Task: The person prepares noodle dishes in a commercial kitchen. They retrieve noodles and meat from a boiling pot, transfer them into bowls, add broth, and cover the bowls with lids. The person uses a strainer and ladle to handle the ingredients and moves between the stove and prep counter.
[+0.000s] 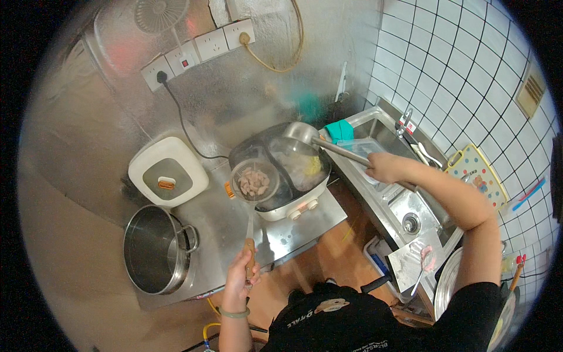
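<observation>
My left hand [243,269] grips the wooden handle of a mesh strainer [255,180], whose basket holds pieces of pale, cooked-looking meat above the near left part of a divided electric hot pot [281,210]. My right hand [387,167] is closed around the long handle of a metal ladle [301,134]. The ladle's bowl is over the pot's right compartment, at its far edge. Steam blurs that compartment, where something yellow [313,166] shows. Whether the ladle holds liquid cannot be told.
A white lid with a glass window [140,165] and a deep steel pot [182,275] stand left on the steel table. At right are a steel sink [398,207], a plastic container [367,147], a green cloth [340,130] and a cleaver [402,273]. A black cord [178,108] runs to the hot pot.
</observation>
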`<move>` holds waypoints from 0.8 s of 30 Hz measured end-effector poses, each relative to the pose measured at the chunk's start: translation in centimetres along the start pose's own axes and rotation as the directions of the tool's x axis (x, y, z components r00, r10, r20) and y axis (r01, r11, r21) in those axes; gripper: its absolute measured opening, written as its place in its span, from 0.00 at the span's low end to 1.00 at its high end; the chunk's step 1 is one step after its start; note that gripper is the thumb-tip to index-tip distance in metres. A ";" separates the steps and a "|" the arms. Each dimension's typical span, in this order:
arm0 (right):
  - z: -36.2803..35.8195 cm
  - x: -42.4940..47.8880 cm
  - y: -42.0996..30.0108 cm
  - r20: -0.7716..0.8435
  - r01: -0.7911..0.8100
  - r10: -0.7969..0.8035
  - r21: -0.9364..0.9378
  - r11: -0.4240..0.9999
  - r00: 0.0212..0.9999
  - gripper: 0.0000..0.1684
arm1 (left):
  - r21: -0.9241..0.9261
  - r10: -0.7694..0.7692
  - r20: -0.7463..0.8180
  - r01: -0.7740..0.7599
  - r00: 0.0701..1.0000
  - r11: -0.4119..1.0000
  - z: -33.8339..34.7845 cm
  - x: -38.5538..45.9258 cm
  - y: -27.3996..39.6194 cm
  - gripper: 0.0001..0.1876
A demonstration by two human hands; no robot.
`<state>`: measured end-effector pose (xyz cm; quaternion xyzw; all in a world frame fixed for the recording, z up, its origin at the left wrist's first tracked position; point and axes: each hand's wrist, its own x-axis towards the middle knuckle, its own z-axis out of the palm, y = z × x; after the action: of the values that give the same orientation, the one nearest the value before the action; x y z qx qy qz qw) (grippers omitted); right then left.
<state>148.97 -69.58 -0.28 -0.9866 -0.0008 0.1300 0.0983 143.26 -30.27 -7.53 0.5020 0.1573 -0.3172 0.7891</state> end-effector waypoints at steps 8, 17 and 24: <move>-4.3 -0.2 -3.6 0.500 -0.133 0.130 -0.029 0.991 0.856 0.25 | -0.044 0.004 0.017 -0.004 1.000 0.999 -0.4 -0.4 -0.7 0.11; -2.3 0.5 -2.7 0.679 -0.523 0.209 0.295 0.799 0.703 0.15 | -0.017 0.018 -0.016 -0.018 1.000 1.000 -0.5 -1.7 -1.6 0.11; 2.0 -3.6 -2.5 0.693 -0.662 -0.013 0.694 0.283 0.721 0.12 | 0.054 0.032 -0.034 -0.030 0.999 0.998 0.1 -1.7 -2.0 0.11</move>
<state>145.01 -66.85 -0.72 -0.6378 0.2580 0.4168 0.5941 140.69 -30.34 -7.93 0.5309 0.1547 -0.3004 0.7772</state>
